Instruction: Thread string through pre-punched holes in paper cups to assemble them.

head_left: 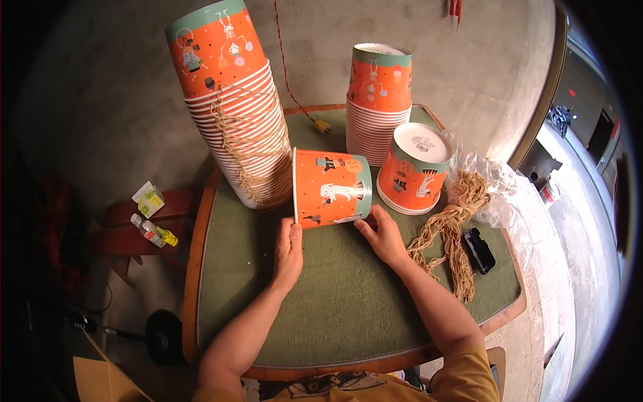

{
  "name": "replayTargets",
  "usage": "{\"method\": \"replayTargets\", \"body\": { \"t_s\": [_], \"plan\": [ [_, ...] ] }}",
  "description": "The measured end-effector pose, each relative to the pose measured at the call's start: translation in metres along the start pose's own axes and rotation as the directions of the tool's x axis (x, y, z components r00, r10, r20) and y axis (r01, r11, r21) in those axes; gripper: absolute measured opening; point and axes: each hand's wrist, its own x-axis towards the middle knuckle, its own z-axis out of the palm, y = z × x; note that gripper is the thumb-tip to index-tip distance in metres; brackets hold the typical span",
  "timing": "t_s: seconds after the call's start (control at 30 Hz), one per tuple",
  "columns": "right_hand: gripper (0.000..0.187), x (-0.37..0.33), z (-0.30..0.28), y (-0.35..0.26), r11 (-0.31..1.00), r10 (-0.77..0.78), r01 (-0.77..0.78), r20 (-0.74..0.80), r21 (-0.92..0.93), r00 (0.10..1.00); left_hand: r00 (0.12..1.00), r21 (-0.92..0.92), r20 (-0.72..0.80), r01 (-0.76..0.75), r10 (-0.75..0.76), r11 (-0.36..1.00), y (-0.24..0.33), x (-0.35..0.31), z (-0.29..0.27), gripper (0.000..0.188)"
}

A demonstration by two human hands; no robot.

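Between my two hands an orange paper bucket (328, 187) with a green band and printed figures is held on its side, its white rim to the left. My left hand (288, 253) grips it at the rim end, and my right hand (382, 234) holds the green base end with the thumb in front. Just right of it, a short stack of the same buckets (414, 171) stands upside down. At the left rises a tall, tilted stack of buckets (248, 127) with tan cords along its side. Another upside-down stack (379, 100) stands farther back.
A bundle of tan cord (455, 234) lies on the green-covered table (321, 295) beside a small black tray (479, 251) and crumpled clear plastic (502, 187). A yellow plug (323, 126) rests at the back edge. Bottles (149, 230) sit on a reddish bench (120, 228) at left.
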Motion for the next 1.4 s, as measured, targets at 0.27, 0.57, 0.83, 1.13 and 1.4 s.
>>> {"method": "replayTargets", "body": {
  "t_s": [0.27,0.57,0.83,1.13,1.4],
  "plan": [
    [0.028,-0.001,-0.003,-0.008,0.988,0.033,-0.023,-0.069,0.152,0.997,0.992,0.031,0.120,0.035,-0.038,0.999,-0.009,-0.002,-0.002,0.024],
    [0.029,-0.003,-0.003,-0.011,0.933,0.049,-0.002,-0.123,0.359,0.991,0.993,0.067,0.101,-0.060,0.054,0.996,-0.014,-0.002,0.003,0.015],
    [0.030,-0.004,0.002,0.000,0.994,-0.091,0.095,-0.063,0.060,0.994,0.997,0.039,0.082,-0.014,0.011,0.999,-0.010,-0.002,0.002,0.017],
    [0.020,-0.002,0.003,-0.007,0.940,0.028,0.000,-0.078,0.342,0.997,0.996,-0.027,0.073,-0.055,0.057,0.998,-0.005,-0.003,0.000,0.020],
    [0.021,-0.003,-0.005,-0.014,0.869,-0.002,0.092,-0.182,0.487,0.983,0.990,0.006,0.126,-0.060,0.059,0.998,-0.003,-0.004,0.003,0.017]
  ]
}}
